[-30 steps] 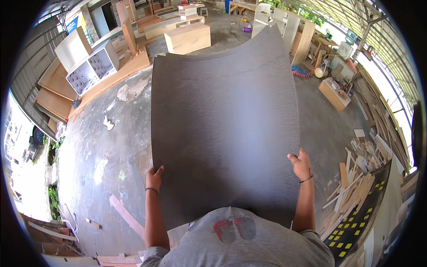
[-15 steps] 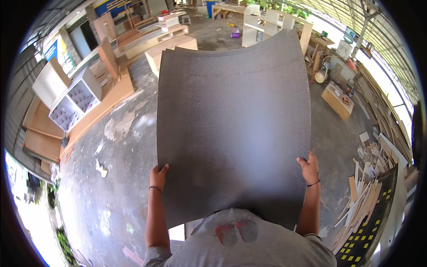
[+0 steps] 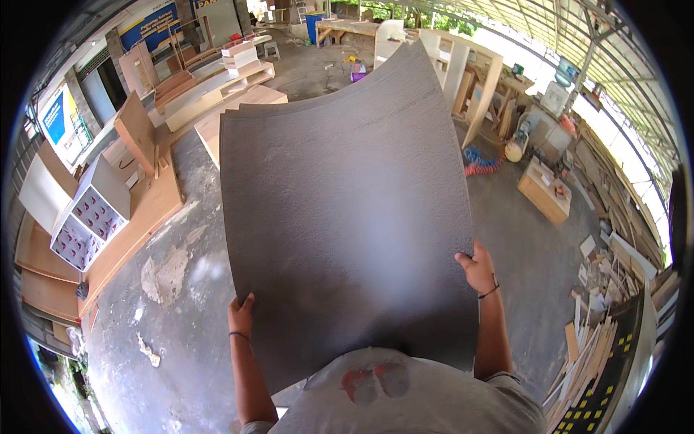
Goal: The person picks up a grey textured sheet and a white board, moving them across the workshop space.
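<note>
A large dark grey-brown sheet (image 3: pixel 325 188), with at least one more layer showing at its far left corner, spreads in front of me and rests close against my shirt. Its surface is finely textured, with a pale shine near the middle. My left hand (image 3: pixel 241 315) grips the left edge, thumb on top. On the right edge my right hand (image 3: pixel 477 267) holds on in the same way, a little farther forward. The fingers under the sheet are hidden on both sides. The sheet bows, and its far right corner rises highest.
A white open cabinet (image 3: pixel 90 213) stands on a wooden panel at the left. Pale shelving (image 3: pixel 452 69) is beyond the sheet. A wooden box (image 3: pixel 543 192) and a scrap wood pile (image 3: pixel 589 362) lie at the right. A coiled hose (image 3: pixel 483 163) sits near the sheet's right edge.
The sheet has tilted, its right side rising and its left side dropping, and swung leftward in view. Both hands keep their grip. The surroundings have shifted as my head turned.
</note>
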Demonstrator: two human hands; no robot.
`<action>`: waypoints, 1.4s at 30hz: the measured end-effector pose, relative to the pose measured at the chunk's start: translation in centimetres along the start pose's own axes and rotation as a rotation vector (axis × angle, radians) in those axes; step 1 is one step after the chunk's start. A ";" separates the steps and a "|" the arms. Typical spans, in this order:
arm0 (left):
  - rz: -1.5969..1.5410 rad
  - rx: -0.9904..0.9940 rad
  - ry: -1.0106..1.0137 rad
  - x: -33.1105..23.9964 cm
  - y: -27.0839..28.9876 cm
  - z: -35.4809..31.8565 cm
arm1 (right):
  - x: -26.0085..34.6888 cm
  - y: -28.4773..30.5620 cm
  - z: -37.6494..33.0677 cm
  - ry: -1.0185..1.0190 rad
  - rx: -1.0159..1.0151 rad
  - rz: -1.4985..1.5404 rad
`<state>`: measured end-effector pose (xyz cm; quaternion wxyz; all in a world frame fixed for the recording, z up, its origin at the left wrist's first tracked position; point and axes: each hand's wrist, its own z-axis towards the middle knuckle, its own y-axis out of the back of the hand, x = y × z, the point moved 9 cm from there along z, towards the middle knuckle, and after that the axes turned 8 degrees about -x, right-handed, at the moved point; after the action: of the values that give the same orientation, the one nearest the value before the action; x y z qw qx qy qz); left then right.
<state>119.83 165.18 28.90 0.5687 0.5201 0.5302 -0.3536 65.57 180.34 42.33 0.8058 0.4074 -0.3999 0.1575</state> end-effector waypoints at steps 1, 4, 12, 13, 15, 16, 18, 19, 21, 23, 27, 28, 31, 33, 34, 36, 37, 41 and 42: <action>-0.022 -0.013 0.034 0.1 -0.1 1.9 | 0.0 -2.5 2.3 -0.019 0.050 0.029; 0.095 -0.043 -0.009 -2.0 -4.7 9.4 | -1.8 -7.8 9.5 -0.059 0.086 0.121; 0.312 -0.007 -0.187 -12.7 -17.5 33.7 | -2.2 -15.2 30.5 -0.015 -0.086 0.073; 0.308 0.024 -0.180 -13.2 -19.6 36.8 | -4.6 -15.5 32.4 -0.032 -0.124 0.051; 0.302 0.063 -0.163 -13.8 -23.0 42.5 | -5.0 -17.4 36.5 -0.113 -0.082 0.176; 0.297 0.097 -0.144 -13.9 -25.2 44.9 | -5.5 -17.9 38.3 -0.156 -0.073 0.226; 0.306 0.140 -0.135 -14.4 -29.4 49.3 | -8.5 -18.7 41.8 -0.170 -0.143 0.185; 0.313 0.150 -0.151 -15.0 -31.8 51.8 | -8.7 -19.4 44.4 -0.172 -0.184 0.163; 0.326 0.141 -0.183 -16.3 -35.9 56.6 | -8.5 -21.4 49.6 -0.148 -0.223 0.120; 0.336 0.116 -0.233 -18.8 -39.9 61.5 | -6.7 -23.5 56.5 -0.126 -0.251 0.063; 0.236 0.111 -0.193 -20.4 -44.7 71.7 | -10.3 -28.7 69.4 -0.124 -0.153 0.069; 0.223 0.093 -0.154 -20.3 -45.4 73.4 | -12.0 -29.8 72.3 -0.133 -0.116 0.103; 0.148 0.048 -0.090 -21.1 -47.1 78.6 | -9.9 -34.3 80.3 -0.146 -0.024 0.156; 0.133 0.036 -0.043 -21.5 -48.6 82.2 | -9.2 -37.6 85.3 -0.103 -0.014 0.165; 0.150 0.030 -0.018 -22.0 -49.5 84.3 | -9.0 -39.4 87.9 -0.087 -0.009 0.169; 0.144 -0.004 -0.061 -23.1 -52.1 89.7 | -9.6 -42.9 93.1 -0.048 -0.035 0.129; 0.134 -0.032 -0.111 -23.5 -53.3 92.3 | -9.8 -44.6 95.5 -0.038 -0.049 0.107; 0.207 -0.016 -0.118 -24.9 -56.6 105.4 | -8.2 -50.4 106.6 -0.028 -0.017 0.096; 0.172 0.006 -0.082 -25.5 -58.6 107.8 | -9.7 -51.5 109.2 -0.024 -0.046 0.102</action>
<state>84.50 44.95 29.81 0.6166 0.5503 0.4590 -0.3260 32.94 63.73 45.52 0.8009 0.3698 -0.4335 0.1841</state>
